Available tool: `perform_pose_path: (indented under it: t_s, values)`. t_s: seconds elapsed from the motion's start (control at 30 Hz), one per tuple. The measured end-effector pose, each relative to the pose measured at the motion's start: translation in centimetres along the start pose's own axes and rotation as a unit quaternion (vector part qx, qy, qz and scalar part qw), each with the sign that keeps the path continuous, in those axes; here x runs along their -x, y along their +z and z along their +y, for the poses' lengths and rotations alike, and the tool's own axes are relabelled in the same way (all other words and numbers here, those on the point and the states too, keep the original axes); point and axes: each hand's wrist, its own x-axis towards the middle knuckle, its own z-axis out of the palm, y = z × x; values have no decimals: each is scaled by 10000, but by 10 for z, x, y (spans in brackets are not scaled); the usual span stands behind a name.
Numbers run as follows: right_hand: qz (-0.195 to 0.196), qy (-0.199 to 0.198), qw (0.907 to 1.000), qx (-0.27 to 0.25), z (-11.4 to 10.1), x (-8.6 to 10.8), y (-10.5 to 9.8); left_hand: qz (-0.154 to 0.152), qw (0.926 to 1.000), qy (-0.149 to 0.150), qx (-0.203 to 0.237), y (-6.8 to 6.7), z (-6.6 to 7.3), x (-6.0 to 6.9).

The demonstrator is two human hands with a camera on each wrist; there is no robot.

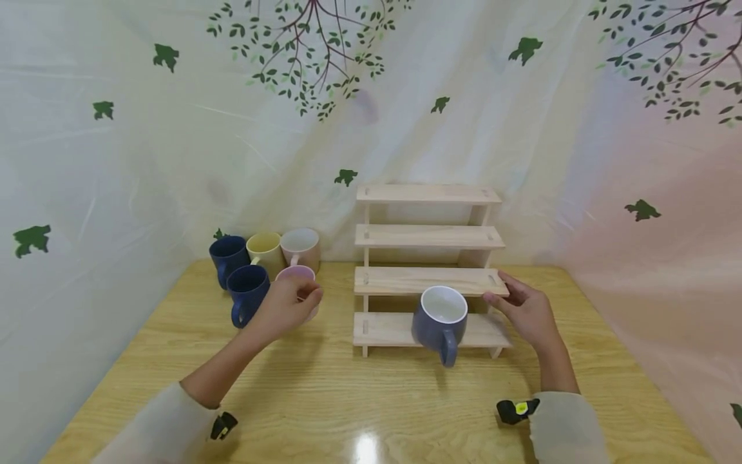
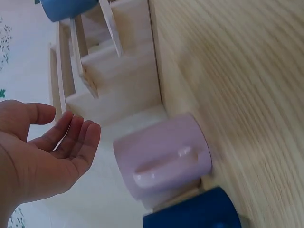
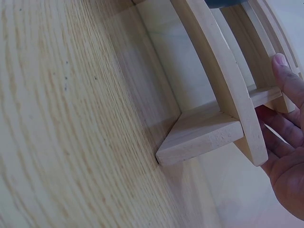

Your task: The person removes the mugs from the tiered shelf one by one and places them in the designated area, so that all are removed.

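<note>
My left hand (image 1: 290, 303) hovers over a pink mug (image 2: 161, 156), fingers loosely bent with nothing between them; a gap separates hand and mug in the left wrist view. My right hand (image 1: 524, 306) grips the right end of a step of the pale wooden tiered shelf (image 1: 429, 280), thumb in front and fingers behind. On that shelf's lowest step stands a grey-blue mug (image 1: 440, 325), white inside, its handle facing me. From the right wrist, the shelf's side support (image 3: 199, 137) shows beside the hand (image 3: 289, 161).
Around the pink mug stand a dark blue mug (image 1: 248, 293), another dark blue mug (image 1: 228, 258), a yellow mug (image 1: 266, 254) and a pale mug with a white inside (image 1: 301, 248). All rest on a wooden table (image 1: 359, 399), before a leaf-patterned curtain (image 1: 278, 161).
</note>
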Motion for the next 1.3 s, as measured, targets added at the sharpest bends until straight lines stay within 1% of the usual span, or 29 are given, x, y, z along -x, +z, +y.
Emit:
perform_pose_path:
  t_s: [0.07,0.13,0.2,0.3,0.37,0.43,0.57,0.7,0.8,0.87,1.0,1.07,1.1,1.2,1.27,1.3]
  values:
    - [-1,-11,10000,-1,1,0,0,-182,9998,-17,71,9,5,-1]
    - [14,-17,10000,-14,2,0,0,-338,9994,-78,52,18,9,-2]
    - [24,-23,10000,-5,2,0,0,-454,9990,-26,31,27,14,-3]
    - [32,-42,10000,-7,1,0,-1,-599,9977,295,94,40,20,-4]
    - [37,-48,10000,6,1,0,-1,-733,9959,467,257,49,25,-5]
    - [46,-52,10000,30,1,0,-1,-906,9934,571,421,58,29,-5]
    - [48,-22,9999,90,1,0,-1,-1340,9858,606,815,79,37,-3]
    - [26,-7,10000,58,1,-1,-1,-1774,9743,638,1235,97,47,-2]
    - [31,-11,10000,40,1,-1,-1,-2107,9639,643,1497,106,55,-2]
    - [30,-3,10000,33,2,-1,-1,-2341,9550,612,1718,111,61,-1]
    - [30,25,10000,19,2,-1,-1,-2740,9345,455,2229,120,72,0]
    - [21,40,10000,-11,2,-1,-1,-2865,9243,367,2495,125,76,0]
    - [21,45,10000,-22,2,-1,-1,-2926,9184,295,2646,127,78,0]
    - [20,50,10000,-44,1,0,-1,-3040,9040,69,3006,134,83,1]
    - [12,37,10000,-51,0,0,-1,-3079,8972,-52,3167,137,85,2]
    - [16,35,10000,-63,0,0,-1,-3090,8952,-86,3211,139,85,2]
